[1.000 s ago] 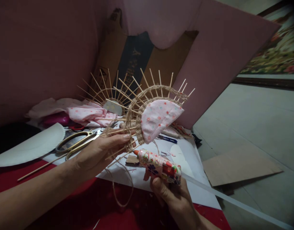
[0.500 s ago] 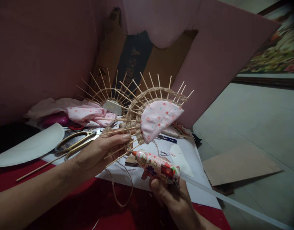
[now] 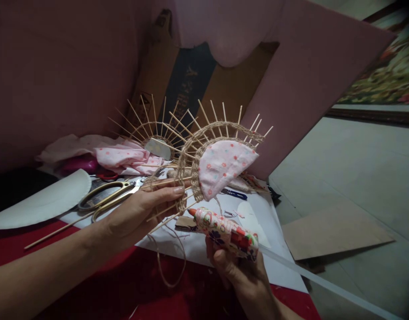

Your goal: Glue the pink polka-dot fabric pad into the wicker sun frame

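Note:
My left hand [image 3: 138, 213] grips a half-round woven piece [image 3: 211, 164]: jute twine wound through radiating wooden skewers, with a pink floral fabric pad at its centre. It is held upright above the table. My right hand [image 3: 239, 271] is wrapped around a glue gun [image 3: 224, 231] covered in floral fabric. Its orange tip points left and sits just under the lower skewers of the piece. A loose end of twine [image 3: 167, 262] hangs down from the piece.
Gold-handled scissors [image 3: 107, 198], a white half paper plate [image 3: 41, 204], a loose skewer [image 3: 58, 231], crumpled pink fabric [image 3: 124, 158] and a second skewer fan [image 3: 151, 129] lie on the red table. White paper [image 3: 251, 222] is below. Cardboard [image 3: 331, 231] lies on the floor at right.
The glue gun tip has risen slightly and come closer to the lower skewers. The left hand and the woven piece have barely shifted.

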Available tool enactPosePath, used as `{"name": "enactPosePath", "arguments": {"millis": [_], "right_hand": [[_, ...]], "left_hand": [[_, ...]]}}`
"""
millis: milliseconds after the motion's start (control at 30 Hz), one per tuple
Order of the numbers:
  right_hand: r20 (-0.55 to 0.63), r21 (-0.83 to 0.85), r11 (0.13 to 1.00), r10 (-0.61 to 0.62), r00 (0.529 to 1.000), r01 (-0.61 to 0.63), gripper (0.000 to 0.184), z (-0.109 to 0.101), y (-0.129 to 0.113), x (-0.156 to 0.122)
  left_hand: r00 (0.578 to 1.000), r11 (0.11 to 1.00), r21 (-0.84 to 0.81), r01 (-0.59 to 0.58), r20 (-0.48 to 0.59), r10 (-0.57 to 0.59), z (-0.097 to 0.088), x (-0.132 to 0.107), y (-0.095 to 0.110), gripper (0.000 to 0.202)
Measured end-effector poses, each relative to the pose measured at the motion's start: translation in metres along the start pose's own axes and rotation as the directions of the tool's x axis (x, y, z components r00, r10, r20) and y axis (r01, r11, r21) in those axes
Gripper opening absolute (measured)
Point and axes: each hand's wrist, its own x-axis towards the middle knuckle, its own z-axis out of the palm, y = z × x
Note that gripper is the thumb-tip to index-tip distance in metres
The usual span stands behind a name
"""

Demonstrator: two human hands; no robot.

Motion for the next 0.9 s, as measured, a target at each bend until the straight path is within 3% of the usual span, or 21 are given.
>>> {"name": "enactPosePath", "arguments": {"millis": [267, 500, 733, 900], "right_hand": [[-0.039, -0.048, 0.998, 0.030, 0.999, -0.032, 0.043, 0.001, 0.000, -0.002], [-0.177, -0.001, 0.997, 0.081, 0.981, -0.082, 0.049, -0.001, 0.011, -0.005], [-0.130, -0.019, 1.000, -0.016, 0.991, 0.013, 0.042, 0.000, 0.009, -0.003], [0.018, -0.029, 0.996, -0.081, 0.997, 0.082, 0.030, -0.002, 0.007, 0.000]], "left_hand": [[0.999, 0.999, -0.028, -0.018, 0.047, 0.019, 0.006, -0.003, 0.003, 0.024], [0.995, 0.997, -0.029, -0.066, 0.079, 0.068, 0.002, 0.000, 0.000, 0.021], [0.995, 0.998, -0.025, -0.050, 0.081, 0.052, 0.002, 0.001, -0.001, 0.016], [0.996, 0.999, -0.016, -0.050, 0.078, 0.051, 0.003, 0.000, 0.000, 0.005]]}}
